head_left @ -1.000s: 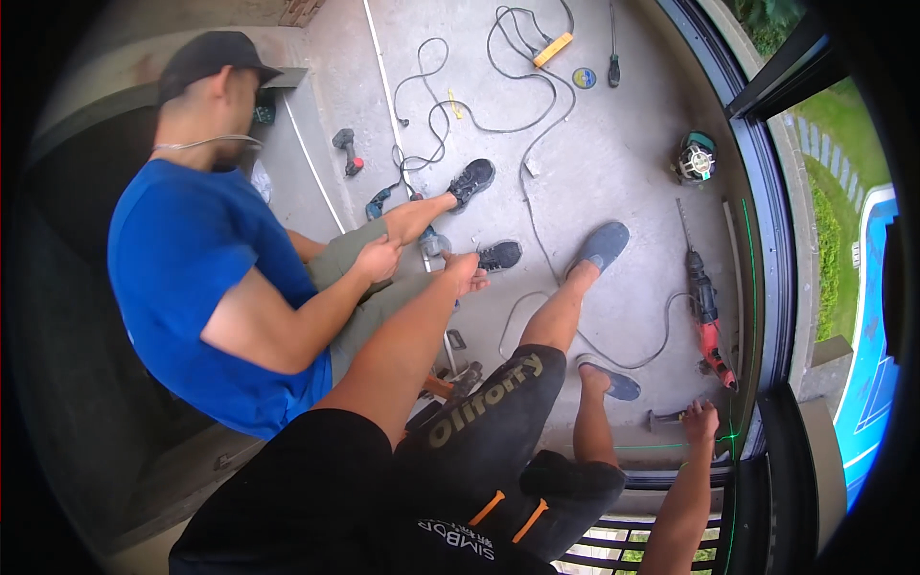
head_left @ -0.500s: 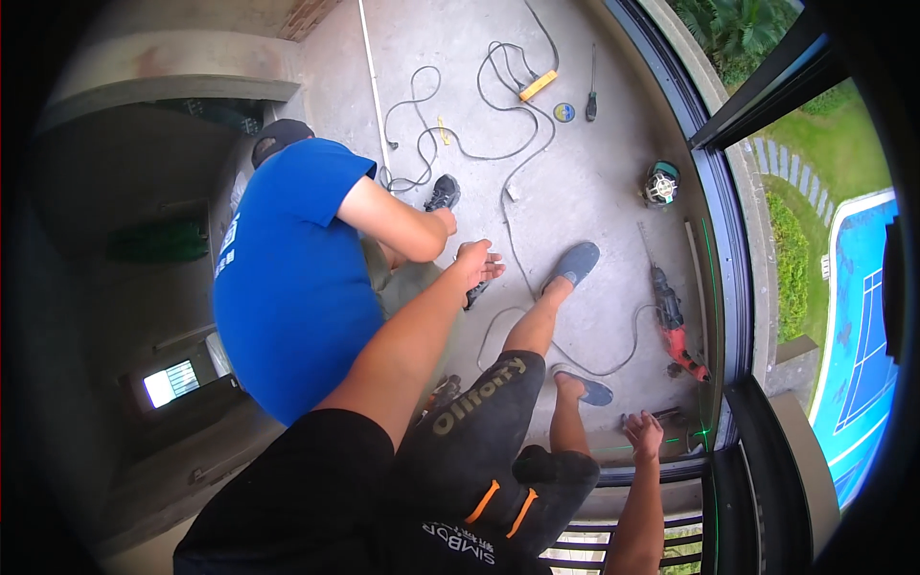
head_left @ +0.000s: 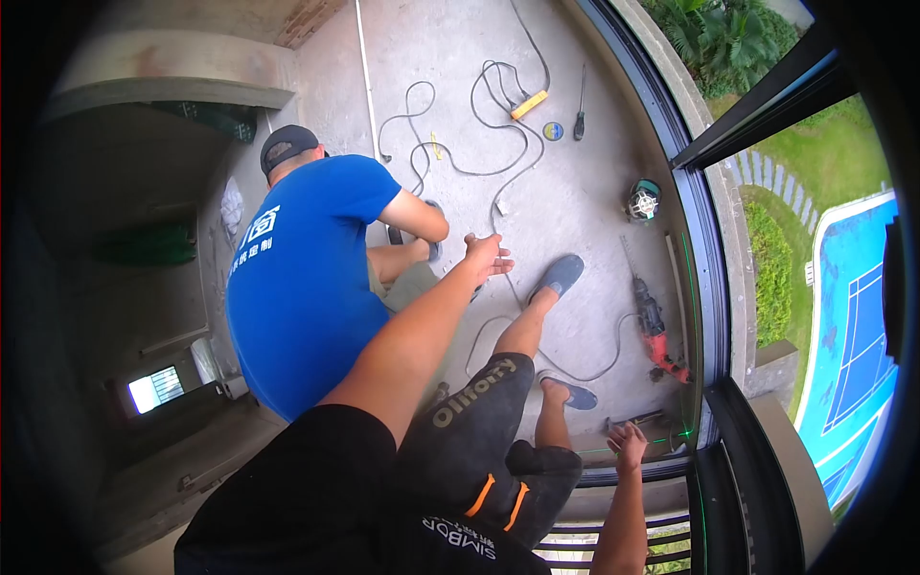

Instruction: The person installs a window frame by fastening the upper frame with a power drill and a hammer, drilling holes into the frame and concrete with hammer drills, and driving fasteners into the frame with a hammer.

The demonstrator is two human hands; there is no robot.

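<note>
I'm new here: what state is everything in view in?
Left hand: open, empty
Right hand: loosely open
Dark tool: on floor, near right hand
Red drill: lying down, bit fitted
Cable: loosely looped
Screwdriver: lying flat
Power strip: cords attached
Green light: on

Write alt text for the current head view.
A person's empty left hand hovers over a concrete floor, the right hand near a dark tool. A blue-shirted co-worker bends over at left; a red-and-black drill lies at right.

daylit grey concrete floor [head_left: 594, 182] runs between a rough wall [head_left: 192, 59] and a dark window frame [head_left: 711, 254]
</note>
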